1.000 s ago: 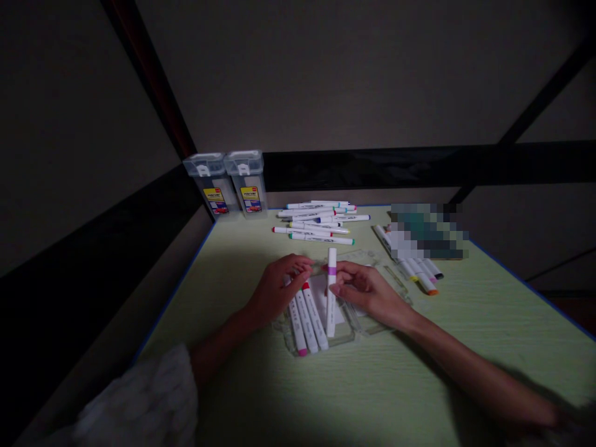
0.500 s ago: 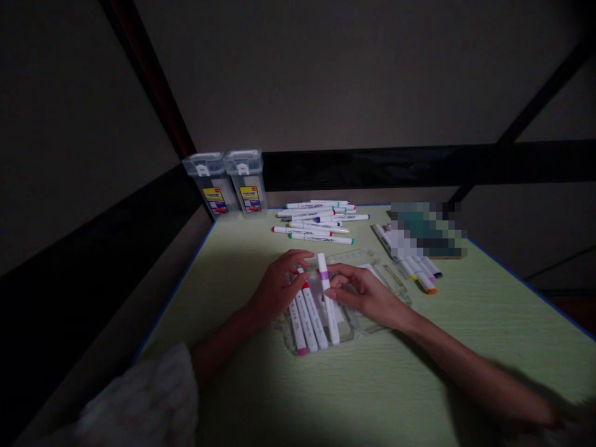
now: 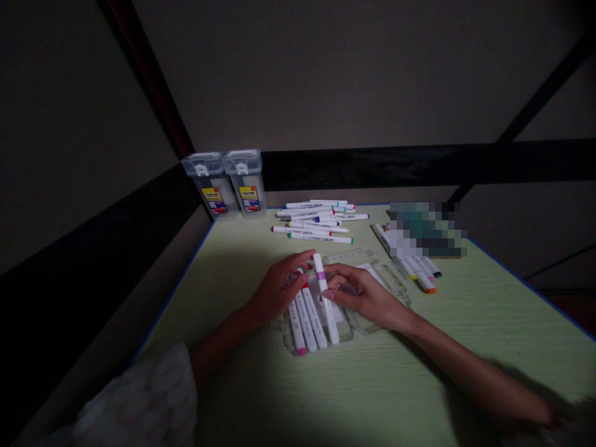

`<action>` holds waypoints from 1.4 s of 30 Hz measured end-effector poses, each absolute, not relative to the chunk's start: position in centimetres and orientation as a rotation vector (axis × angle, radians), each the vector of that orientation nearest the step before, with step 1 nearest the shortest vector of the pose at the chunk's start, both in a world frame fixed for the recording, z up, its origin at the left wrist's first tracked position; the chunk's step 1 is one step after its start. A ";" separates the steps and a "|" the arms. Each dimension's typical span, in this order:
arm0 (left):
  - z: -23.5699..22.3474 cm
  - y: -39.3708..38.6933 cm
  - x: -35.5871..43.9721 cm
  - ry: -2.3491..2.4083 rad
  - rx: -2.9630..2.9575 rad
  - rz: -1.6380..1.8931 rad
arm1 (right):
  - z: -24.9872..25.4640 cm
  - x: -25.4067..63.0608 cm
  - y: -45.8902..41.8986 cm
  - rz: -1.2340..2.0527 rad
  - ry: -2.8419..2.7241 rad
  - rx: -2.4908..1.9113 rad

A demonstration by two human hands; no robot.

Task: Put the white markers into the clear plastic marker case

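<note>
My right hand [image 3: 365, 295] pinches a white marker with a purple band [image 3: 330, 318] between thumb and fingers. The marker slants over an opened clear plastic case [image 3: 346, 330], its lower end inside the near half. To its left, three white markers [image 3: 307, 320] lie side by side in that half; one shows a red band and another a pink end. My left hand [image 3: 278, 288] arches over their upper ends, thumb and index finger apart. Its index fingertip reaches close to the top of the purple-banded marker; whether they touch I cannot tell.
Several loose white markers [image 3: 316, 223] lie in a heap at the back of the table. Two lidded clear boxes [image 3: 250, 183] stand at the back left corner. More thick markers [image 3: 421, 273] lie at the right, beside a blurred-out green item [image 3: 431, 233].
The purple-banded marker's upper end has tilted slightly left, toward my left index finger. My right hand has shifted a little left with it. The rest looks the same.
</note>
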State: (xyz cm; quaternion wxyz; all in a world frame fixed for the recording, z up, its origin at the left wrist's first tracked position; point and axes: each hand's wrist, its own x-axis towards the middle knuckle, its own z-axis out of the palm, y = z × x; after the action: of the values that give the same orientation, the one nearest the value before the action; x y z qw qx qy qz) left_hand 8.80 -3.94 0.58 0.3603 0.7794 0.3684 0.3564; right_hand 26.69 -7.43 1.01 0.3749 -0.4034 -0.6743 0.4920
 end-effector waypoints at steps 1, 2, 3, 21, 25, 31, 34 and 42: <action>0.6 -3.9 8.8 0.948 2.011 0.919 | 1.0 26.7 -7.4 1.248 -1.734 -1.036; 0.6 -3.9 8.8 0.948 2.013 0.920 | 0.9 26.7 -7.4 1.236 -1.743 -1.041; 0.6 -3.9 8.9 0.952 2.012 0.921 | 0.9 26.7 -7.4 1.222 -1.749 -1.045; -0.2 -2.9 8.2 0.979 2.186 1.101 | -0.3 27.2 -7.2 0.682 -2.022 -1.029; -0.5 -2.7 8.1 1.061 2.198 1.073 | -0.7 27.3 -7.2 0.630 -2.060 -1.058; -0.8 -2.6 8.2 1.126 2.216 1.007 | -0.8 27.3 -7.1 0.599 -2.106 -1.064; -0.9 -2.6 8.2 1.138 2.227 0.989 | -0.8 27.3 -7.1 0.604 -2.123 -1.066; -1.1 -2.4 8.3 1.158 2.252 0.935 | -0.5 27.1 -7.3 0.561 -2.176 -1.075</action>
State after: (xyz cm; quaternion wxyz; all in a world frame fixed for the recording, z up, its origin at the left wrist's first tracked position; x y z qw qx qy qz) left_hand 8.25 -2.44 -1.11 0.2193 0.8141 0.4184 0.3378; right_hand 27.10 -7.25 -0.48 0.3196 -0.4091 -0.8276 0.2135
